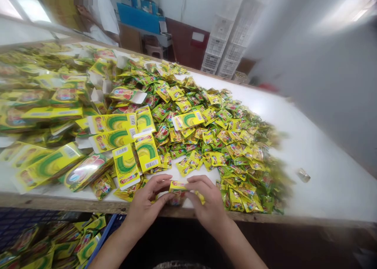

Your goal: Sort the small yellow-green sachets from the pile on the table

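Observation:
At the table's near edge, a small yellow printed carton [178, 185] is between my two hands. My left hand [150, 198] grips its left side with thumb and fingers. On the opposite side, my right hand [206, 194] has its fingers and thumb closed on the carton's edge. The carton's lower part sits in shadow and is hard to make out. Just beyond my hands lie small yellow candy sachets [190, 163]. Left of them, flat yellow-green cartons [146, 151] rest on the heap.
A long white table [321, 174] carries a big sachet pile [235, 143] and many cartons [44, 163] at left. Below left, a blue crate [110, 225] holds more cartons. One loose sachet [303, 175] lies at right. A person [103, 17] stands beyond the table, near stacked white crates [219, 41].

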Tool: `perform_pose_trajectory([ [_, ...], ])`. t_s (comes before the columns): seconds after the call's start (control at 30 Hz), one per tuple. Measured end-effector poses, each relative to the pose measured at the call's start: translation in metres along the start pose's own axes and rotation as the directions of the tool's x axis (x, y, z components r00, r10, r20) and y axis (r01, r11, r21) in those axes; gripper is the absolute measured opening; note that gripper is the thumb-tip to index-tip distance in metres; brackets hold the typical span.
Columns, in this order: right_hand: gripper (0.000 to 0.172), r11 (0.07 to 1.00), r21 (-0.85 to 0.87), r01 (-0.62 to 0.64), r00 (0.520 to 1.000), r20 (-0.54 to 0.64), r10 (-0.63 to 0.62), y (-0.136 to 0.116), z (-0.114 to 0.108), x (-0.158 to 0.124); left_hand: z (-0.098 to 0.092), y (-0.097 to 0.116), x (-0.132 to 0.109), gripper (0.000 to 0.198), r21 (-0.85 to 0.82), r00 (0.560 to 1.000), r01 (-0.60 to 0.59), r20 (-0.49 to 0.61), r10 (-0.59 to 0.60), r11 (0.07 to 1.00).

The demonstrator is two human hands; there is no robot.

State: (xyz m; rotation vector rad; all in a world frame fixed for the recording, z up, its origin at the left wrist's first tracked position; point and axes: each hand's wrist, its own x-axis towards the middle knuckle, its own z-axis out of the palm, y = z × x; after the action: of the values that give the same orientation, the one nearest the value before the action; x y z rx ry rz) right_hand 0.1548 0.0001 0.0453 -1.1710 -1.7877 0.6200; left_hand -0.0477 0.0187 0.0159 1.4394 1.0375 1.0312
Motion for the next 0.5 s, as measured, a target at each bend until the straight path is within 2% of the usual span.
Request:
perform_pose_trajectory([
  [0.13, 0.022, 0.998, -0.020, 0.061, 0.997, 0.043, -0.060, -0.003, 0.003, 0.006, 0.004, -0.002, 0.002, 0.036, 0.026, 0.995, 0.047, 0.089, -0.049, 0.999],
  [0.3, 0.022, 0.994, -0.007, 0.106, 0.994, 0.039, -0.106, 0.003, 0.010, 0.005, 0.008, -0.006, 0.002, 0.033, -0.013, 0.996, 0.051, 0.075, -0.050, 0.999],
  [0.4, 0.022, 0.998, 0.034, 0.054, 0.997, 0.056, -0.055, 0.004, 0.004, 0.006, 0.008, -0.008, 0.001, 0.034, -0.008, 0.996, 0.055, 0.065, -0.054, 0.998],
  [0.5, 0.012, 0.995, 0.090, -0.040, 0.984, 0.176, 0.024, -0.002, -0.011, 0.020, 0.007, -0.006, 0.001, 0.034, 0.047, 0.997, 0.038, 0.066, -0.041, 0.998],
])
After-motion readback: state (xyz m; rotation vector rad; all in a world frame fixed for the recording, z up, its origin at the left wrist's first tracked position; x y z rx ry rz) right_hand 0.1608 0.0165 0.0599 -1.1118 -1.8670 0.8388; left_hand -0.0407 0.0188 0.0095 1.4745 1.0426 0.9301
